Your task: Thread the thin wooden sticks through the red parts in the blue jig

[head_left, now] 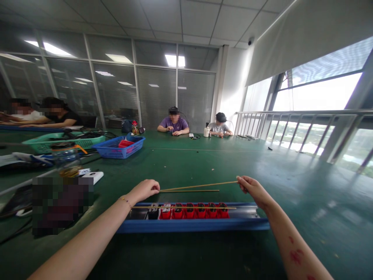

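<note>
A thin wooden stick point(201, 185) spans the gap between my two hands, above the green table. My left hand point(149, 187) has its fingers closed at the stick's left end. Pinched between thumb and fingers of my right hand point(247, 184) is the other end. A second stick point(192, 191) lies just below it, its left end near my left fingers. Nearer to me is a long blue tray point(192, 224) with a metallic inside, holding several red blocks point(189, 212) with dark tops and one black block point(153, 212) at the left. Another stick point(186, 207) lies across these blocks.
On the left are a blue basket point(116, 152) with red things, a green basket point(40, 146), a glass jar point(65, 157) and a white device point(96, 177). People sit at the table's far side and far left. A railing point(305, 113) runs along the right.
</note>
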The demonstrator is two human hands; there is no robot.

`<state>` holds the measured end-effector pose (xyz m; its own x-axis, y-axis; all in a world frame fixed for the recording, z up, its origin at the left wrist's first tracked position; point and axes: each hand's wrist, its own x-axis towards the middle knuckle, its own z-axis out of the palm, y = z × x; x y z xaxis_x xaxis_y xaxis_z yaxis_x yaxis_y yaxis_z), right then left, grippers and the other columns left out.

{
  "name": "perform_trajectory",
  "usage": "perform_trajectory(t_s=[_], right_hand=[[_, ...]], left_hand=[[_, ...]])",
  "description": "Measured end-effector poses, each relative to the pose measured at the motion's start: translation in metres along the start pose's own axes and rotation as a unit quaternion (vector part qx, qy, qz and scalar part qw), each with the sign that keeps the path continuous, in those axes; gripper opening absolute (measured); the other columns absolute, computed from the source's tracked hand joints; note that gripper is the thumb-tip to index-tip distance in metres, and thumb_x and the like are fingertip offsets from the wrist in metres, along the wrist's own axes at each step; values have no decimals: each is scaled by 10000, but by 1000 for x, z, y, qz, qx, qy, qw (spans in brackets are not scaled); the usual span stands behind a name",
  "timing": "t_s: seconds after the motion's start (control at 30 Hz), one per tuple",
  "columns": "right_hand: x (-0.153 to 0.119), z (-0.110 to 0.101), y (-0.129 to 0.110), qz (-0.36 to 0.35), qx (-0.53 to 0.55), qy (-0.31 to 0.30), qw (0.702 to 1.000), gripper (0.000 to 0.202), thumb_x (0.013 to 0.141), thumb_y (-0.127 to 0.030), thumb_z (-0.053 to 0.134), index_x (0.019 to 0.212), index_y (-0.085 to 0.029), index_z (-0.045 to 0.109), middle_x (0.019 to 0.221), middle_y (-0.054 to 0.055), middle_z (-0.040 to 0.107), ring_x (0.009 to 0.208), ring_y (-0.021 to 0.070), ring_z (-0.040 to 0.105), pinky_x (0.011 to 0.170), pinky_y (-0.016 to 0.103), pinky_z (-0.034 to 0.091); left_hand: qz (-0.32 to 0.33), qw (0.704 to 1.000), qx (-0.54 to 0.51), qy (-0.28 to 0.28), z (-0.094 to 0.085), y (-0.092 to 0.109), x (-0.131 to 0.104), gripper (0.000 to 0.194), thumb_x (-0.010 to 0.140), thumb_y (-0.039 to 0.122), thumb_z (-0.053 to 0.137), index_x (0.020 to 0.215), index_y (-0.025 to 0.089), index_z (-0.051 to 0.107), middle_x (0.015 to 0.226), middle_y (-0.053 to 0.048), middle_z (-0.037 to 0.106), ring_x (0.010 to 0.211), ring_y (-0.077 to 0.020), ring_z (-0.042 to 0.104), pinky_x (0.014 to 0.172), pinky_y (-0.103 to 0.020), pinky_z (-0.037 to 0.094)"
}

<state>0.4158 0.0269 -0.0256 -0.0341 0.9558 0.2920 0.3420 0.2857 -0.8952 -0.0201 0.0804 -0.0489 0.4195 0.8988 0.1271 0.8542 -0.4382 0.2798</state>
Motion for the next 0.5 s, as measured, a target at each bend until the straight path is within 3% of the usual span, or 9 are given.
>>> perform_trajectory(t_s=[0.27,0.43,0.5], right_hand=[[8,6,23,26,-98,-14,995,391,722,-527,472,660,-149,550,474,-41,455,438,85,415,444,197,341],[13,17,26,19,-201,-68,977,386,698,-525,505,668,-148,580,511,-2,559,473,113,505,464,201,380],[17,23,23,-1,-250,-110,962,352,690,-503,528,687,-158,598,541,8,596,501,126,534,479,205,385]], left_hand=[[-14,999,-12,32,-7,5,-5,201,741,338,472,756,217,633,793,-8,642,723,-141,577,653,-210,401],[-16,986,-34,162,-32,20,-14,286,793,379,377,874,226,605,868,-8,638,759,-147,567,684,-220,395],[-8,987,-40,153,-48,30,-20,302,787,409,381,861,229,612,843,0,643,731,-146,568,655,-214,394]])
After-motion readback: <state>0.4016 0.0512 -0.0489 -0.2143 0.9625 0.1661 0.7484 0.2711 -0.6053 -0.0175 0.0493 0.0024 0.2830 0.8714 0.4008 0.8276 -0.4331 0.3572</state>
